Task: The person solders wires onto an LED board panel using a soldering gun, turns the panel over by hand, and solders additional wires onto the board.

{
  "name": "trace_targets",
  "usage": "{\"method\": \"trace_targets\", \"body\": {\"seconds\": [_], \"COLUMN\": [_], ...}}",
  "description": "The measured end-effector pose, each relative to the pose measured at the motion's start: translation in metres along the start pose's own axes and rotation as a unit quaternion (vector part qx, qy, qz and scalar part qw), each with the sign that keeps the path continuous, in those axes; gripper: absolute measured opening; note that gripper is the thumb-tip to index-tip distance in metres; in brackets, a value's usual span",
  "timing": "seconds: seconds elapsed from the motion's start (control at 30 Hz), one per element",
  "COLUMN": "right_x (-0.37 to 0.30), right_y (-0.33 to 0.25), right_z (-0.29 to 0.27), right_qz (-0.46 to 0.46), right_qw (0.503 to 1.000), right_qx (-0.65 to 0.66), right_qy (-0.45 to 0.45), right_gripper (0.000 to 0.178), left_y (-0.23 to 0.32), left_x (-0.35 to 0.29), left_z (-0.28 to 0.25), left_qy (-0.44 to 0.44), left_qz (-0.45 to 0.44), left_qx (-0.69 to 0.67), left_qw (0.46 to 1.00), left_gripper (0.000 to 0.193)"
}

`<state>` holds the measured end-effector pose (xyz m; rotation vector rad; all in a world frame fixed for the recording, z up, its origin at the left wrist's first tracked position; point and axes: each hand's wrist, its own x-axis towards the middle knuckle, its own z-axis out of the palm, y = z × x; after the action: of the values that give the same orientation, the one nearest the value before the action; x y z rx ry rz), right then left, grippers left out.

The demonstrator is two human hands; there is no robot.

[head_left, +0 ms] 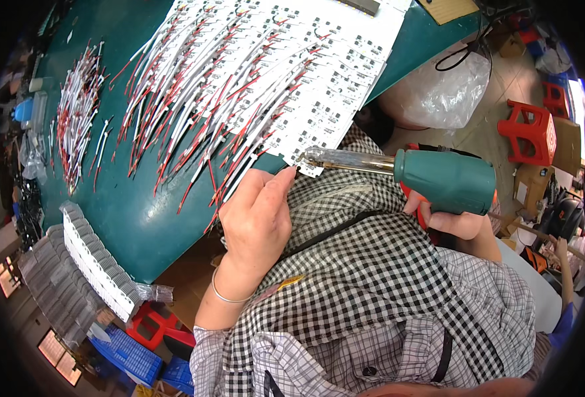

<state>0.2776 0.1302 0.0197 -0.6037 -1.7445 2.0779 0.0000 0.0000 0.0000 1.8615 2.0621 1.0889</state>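
Observation:
My right hand (456,223) is wrapped round the handle of a green soldering gun (446,180). Its long metal barrel points left, and the tip is at the near corner of a white circuit board sheet (352,73). Right by that tip, my left hand (261,208) has thumb and forefinger pinched together at the board's edge. Whatever lies between those fingertips is too small to make out. Rows of red and white wires (193,99) lie across the sheet and hang over its left side, many seemingly attached to small black parts.
On the green table (127,228), a bundle of loose wires (79,112) lies at left. Stacked white and grey strips (97,261) stand beside the table's near left edge. A clear plastic bag (448,89), red stools (529,132) and blue crates (127,354) are around. Another person's arm (562,264) shows at far right.

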Motion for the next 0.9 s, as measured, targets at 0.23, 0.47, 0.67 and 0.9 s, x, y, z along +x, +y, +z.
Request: {"method": "trace_targets", "body": {"seconds": [0.23,0.47,0.67,0.9], "right_x": [0.002,0.004,0.004,0.004], "right_y": [0.002,0.012,0.016,0.011], "right_z": [0.004,0.006,0.001,0.006], "right_qz": [0.013,-0.038,-0.023,0.006], "right_qw": [1.0,0.999,1.0,1.0], "right_qx": [0.009,0.024,-0.01,0.013], "right_qy": [-0.001,0.008,-0.014,0.005], "right_gripper": [0.032,0.036,0.043,0.049], "left_y": [-0.002,0.0,0.002,-0.001], "left_x": [-0.001,0.0,0.0,-0.001], "left_z": [0.003,0.004,0.004,0.004], "left_qy": [0.022,0.02,0.022,0.02], "left_qz": [0.007,0.003,-0.003,0.014], "left_qx": [0.002,-0.004,0.007,0.0], "left_qw": [1.0,1.0,1.0,1.0], "left_gripper": [0.025,0.023,0.022,0.026]}}
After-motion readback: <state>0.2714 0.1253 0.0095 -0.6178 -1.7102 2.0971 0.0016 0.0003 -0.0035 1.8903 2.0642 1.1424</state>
